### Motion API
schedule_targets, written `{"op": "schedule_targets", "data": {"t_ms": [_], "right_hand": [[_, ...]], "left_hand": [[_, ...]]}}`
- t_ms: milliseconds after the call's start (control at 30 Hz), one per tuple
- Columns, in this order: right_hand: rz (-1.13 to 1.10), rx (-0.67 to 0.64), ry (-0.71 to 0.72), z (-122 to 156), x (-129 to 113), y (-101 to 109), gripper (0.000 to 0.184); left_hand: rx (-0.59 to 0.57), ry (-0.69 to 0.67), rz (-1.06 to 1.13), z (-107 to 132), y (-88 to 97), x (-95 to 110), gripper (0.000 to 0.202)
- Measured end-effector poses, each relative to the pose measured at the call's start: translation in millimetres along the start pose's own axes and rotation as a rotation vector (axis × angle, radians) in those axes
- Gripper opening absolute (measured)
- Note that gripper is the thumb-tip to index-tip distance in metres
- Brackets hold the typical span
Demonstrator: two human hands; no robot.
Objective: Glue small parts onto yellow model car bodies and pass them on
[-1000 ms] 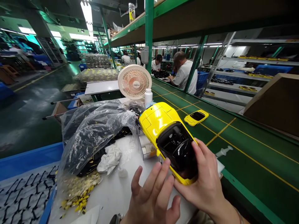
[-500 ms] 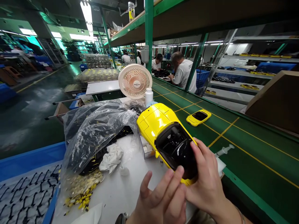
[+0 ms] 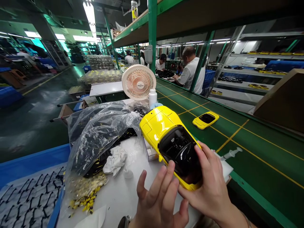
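The right hand's grip (image 3: 209,180) is wrapped firmly around the tail of a yellow model car (image 3: 167,134), nose away, above the bench (image 3: 116,198). Left of that grip, the left hand (image 3: 159,198) spreads empty fingers beside the car, contact unclear. Beyond the grip, rightward, lie a syringe (image 3: 231,154) and, farther off, another yellow car (image 3: 201,122).

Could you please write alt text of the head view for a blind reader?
A right hand holds a yellow toy car above a white table, the left hand open close to its side. A bag lies to the left, a fan stands behind, and another car sits on a green surface.
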State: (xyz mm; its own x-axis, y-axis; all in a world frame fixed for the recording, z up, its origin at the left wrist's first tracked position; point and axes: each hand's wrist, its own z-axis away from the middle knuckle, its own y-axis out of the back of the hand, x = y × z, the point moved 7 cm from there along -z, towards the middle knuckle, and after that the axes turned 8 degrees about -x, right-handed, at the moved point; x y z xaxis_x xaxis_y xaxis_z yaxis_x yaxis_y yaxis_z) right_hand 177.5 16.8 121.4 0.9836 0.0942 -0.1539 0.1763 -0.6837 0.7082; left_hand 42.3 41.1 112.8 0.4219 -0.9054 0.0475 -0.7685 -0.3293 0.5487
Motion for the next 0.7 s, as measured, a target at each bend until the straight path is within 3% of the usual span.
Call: {"op": "schedule_targets", "data": {"t_ms": [267, 467, 600, 700], "right_hand": [[-0.043, 0.008, -0.071, -2.2, 4.6, -0.4, 0.079], [-0.057, 0.007, -0.09, -3.5, 8.0, -1.3, 0.081], [-0.067, 0.013, -0.087, -4.1, 8.4, -1.1, 0.086], [-0.064, 0.001, -0.06, -2.8, 5.9, -2.6, 0.092]], "left_hand": [[0.026, -0.075, 0.043, 3.3, -8.5, 13.7, 0.015], [0.005, -0.067, 0.051, 7.2, -13.4, 13.4, 0.014], [0.064, -0.027, 0.053, 5.8, -6.1, 7.8, 0.011], [0.045, 0.009, 0.026, 2.1, -0.3, 1.0, 0.015]]}}
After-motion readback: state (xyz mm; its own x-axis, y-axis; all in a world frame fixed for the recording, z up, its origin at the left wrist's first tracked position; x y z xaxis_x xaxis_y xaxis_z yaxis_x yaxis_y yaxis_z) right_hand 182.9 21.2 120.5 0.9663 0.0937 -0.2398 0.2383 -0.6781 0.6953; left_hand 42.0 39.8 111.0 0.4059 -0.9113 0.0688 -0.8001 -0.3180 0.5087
